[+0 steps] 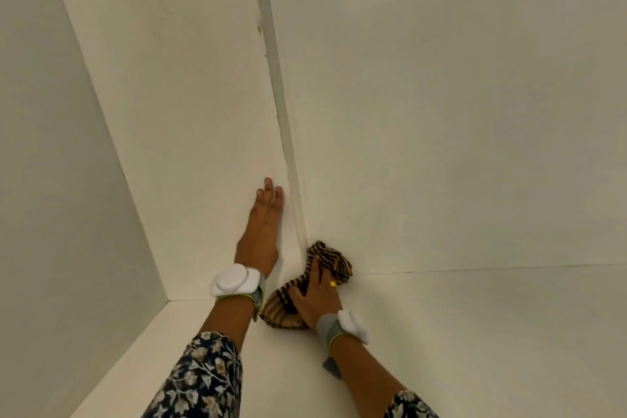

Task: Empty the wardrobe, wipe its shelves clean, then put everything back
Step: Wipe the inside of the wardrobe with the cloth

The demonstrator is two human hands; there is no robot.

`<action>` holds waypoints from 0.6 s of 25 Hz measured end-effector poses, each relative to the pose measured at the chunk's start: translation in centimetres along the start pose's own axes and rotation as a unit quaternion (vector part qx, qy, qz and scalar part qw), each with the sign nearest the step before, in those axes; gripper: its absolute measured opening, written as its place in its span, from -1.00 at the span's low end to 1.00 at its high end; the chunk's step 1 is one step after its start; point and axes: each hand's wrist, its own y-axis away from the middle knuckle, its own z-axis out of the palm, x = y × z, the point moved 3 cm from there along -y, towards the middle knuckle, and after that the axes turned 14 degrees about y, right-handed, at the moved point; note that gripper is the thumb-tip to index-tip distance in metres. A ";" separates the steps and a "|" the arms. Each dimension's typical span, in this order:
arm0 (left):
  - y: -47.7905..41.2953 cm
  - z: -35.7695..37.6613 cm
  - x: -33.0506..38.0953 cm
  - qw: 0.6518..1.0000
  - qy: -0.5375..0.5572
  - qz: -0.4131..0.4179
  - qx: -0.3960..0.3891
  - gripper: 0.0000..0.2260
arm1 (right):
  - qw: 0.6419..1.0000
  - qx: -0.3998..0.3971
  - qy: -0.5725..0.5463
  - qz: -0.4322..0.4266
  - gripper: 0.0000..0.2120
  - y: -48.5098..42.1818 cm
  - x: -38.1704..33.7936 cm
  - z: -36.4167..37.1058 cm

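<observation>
Head view: crumpled brown-striped cloth (325, 268)

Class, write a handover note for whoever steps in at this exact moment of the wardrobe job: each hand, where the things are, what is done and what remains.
Left hand: flat, fingers straight, resting against the upright white panel.
Right hand: pressing the striped cloth onto the shelf, in the corner at the foot of the vertical strip.
Done: this compartment shows no contents, so it has been emptied here.
Left: finish wiping this shelf, do any other shelves (none in view), then put everything back. The removed items are out of sight.
</observation>
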 end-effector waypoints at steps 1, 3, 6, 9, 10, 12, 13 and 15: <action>-0.1 -0.1 -0.2 1.000 0.000 0.001 -0.005 -0.08 | 1.000 -0.004 -0.002 0.000 -0.15 -0.3 -0.1 0.3; -0.1 -0.2 -0.2 1.000 -0.003 0.003 -0.012 -0.07 | 1.000 0.023 -0.009 -0.007 -0.09 -0.6 0.3 0.1; 0.0 -0.6 0.4 1.000 -0.009 -0.005 -0.023 -0.11 | 0.994 0.078 -0.076 -0.015 -0.18 -1.1 0.1 -0.9; 0.0 -1.8 0.5 0.997 -0.026 -0.013 -0.065 -0.17 | 0.975 0.097 -0.196 0.050 -0.30 -1.2 -0.6 -2.0; 0.0 -2.2 0.3 0.996 -0.033 -0.018 -0.076 -0.18 | 0.963 0.108 -0.239 0.062 -0.33 -1.4 -1.1 -2.5; -0.4 -3.6 -0.4 0.996 -0.043 -0.037 -0.067 -0.22 | 0.947 0.137 -0.289 0.037 -0.35 -1.9 -3.0 -4.7; -1.0 -4.6 -0.9 0.997 -0.043 -0.046 -0.045 -0.26 | 0.940 0.155 -0.303 0.009 -0.35 -2.6 -4.5 -6.2; -2.4 -7.1 -2.5 0.997 -0.051 -0.064 0.011 -0.29 | 0.932 0.180 -0.313 -0.045 -0.34 -3.9 -7.5 -9.7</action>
